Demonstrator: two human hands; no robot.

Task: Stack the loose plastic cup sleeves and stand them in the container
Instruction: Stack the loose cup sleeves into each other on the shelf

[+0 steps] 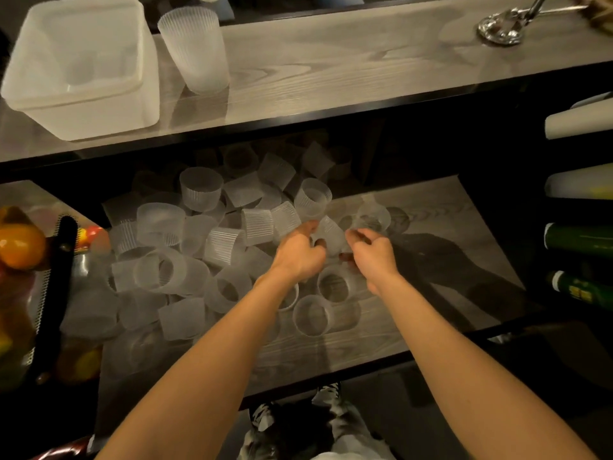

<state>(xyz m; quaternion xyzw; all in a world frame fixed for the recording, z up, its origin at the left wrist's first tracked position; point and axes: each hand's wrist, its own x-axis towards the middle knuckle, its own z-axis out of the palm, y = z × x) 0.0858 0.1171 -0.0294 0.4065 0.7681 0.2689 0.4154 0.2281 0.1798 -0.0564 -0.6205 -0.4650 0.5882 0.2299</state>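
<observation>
Several loose translucent ribbed cup sleeves (185,260) lie scattered over the lower wooden shelf. One ribbed cup sleeve (332,231) sits between my hands near the shelf's middle. My left hand (298,255) grips its left side with curled fingers. My right hand (373,255) pinches its right rim with thumb and fingers. On the upper counter at the far left stands a white translucent container (83,104). A tall stack of nested sleeves (195,51) stands upright on the counter just right of it, outside the container.
A black-framed basket (56,293) with oranges (20,245) stands at the left of the lower shelf. Rolls and green bottles (580,240) lie on shelves at the right. A metal utensil (504,24) rests at the counter's far right. Bare wood shows right of my hands.
</observation>
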